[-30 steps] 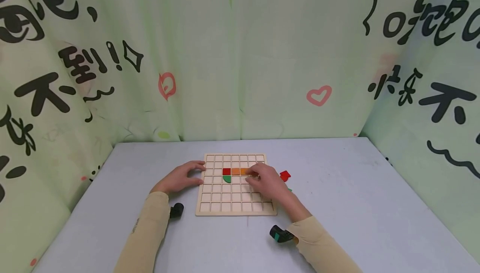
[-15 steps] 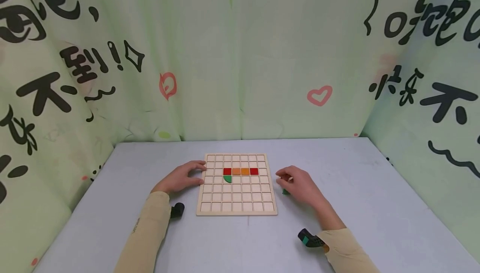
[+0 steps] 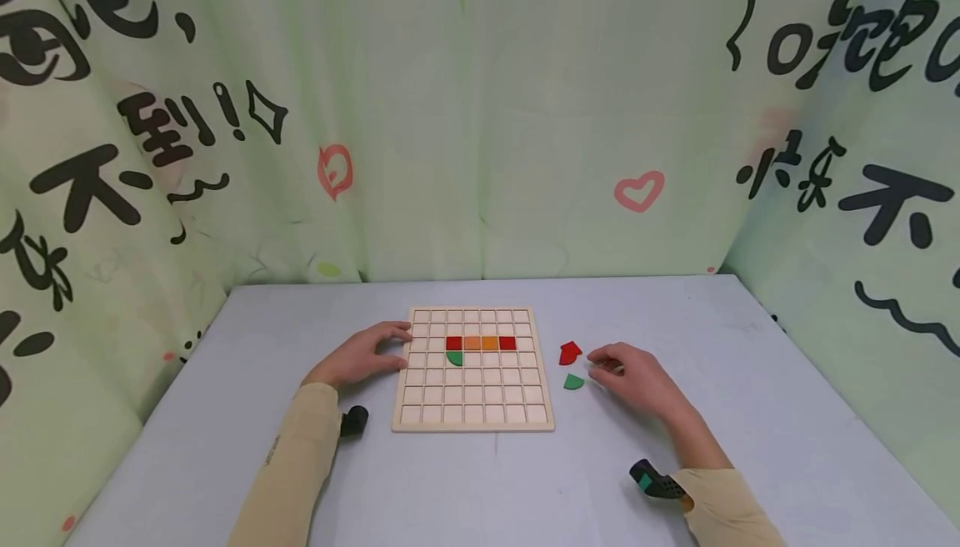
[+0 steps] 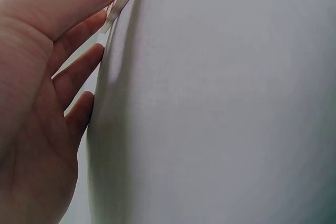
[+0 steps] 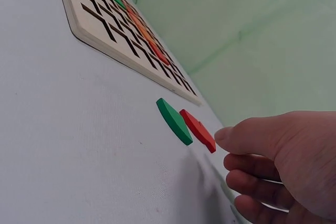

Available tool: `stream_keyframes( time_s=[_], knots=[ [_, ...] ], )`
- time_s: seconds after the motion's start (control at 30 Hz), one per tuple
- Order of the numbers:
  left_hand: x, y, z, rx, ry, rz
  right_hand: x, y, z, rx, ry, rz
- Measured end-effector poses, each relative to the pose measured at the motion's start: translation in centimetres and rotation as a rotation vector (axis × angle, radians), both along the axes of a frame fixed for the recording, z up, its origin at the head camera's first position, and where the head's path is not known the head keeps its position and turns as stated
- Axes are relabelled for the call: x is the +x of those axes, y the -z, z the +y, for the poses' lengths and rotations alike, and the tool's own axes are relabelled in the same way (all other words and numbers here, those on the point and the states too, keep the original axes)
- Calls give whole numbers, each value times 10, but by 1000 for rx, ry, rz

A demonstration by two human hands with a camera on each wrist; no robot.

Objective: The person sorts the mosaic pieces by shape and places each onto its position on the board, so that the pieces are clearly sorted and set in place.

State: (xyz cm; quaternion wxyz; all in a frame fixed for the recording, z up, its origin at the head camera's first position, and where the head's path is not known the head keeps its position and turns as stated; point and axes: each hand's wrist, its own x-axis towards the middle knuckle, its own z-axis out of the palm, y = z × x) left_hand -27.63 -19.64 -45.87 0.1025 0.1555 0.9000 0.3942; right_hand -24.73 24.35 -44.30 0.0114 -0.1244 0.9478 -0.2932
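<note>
A wooden grid board point(image 3: 480, 415) lies on the table in the head view. Along one row sit a red square point(image 3: 454, 343), two orange squares point(image 3: 481, 343) and another red square point(image 3: 507, 343). Beneath the first red one is a green quarter-circle piece point(image 3: 454, 358). My left hand point(image 3: 363, 355) rests at the board's left edge, fingertips and thumb on the frame. To the right of the board are loose red pieces point(image 3: 570, 353) and a green quarter-circle piece point(image 3: 573, 382). My right hand point(image 3: 637, 376) hovers just right of these, fingers loosely bent, nothing between them in the right wrist view.
The white table point(image 3: 300, 480) reaches back to a pale green curtain point(image 3: 480, 155) with black lettering and red hearts. Similar curtain hangs on both sides. A dark wrist camera point(image 3: 354, 422) shows by the left sleeve, and another point(image 3: 656, 479) by the right.
My right hand has left the board, where a red square now shows at the right end of the row, and moved right past the loose pieces. The left hand stays put.
</note>
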Motion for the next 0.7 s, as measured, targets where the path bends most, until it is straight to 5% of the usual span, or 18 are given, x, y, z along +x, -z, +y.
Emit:
stream_keyframes(
  time_s=[0.23,0.7],
  knots=[
    [0,-1,0,0,3,8,1,2,0,-12,-36,7],
    [-1,2,-1,11,-1,7,5,0,-4,-19,-311,0]
  ],
)
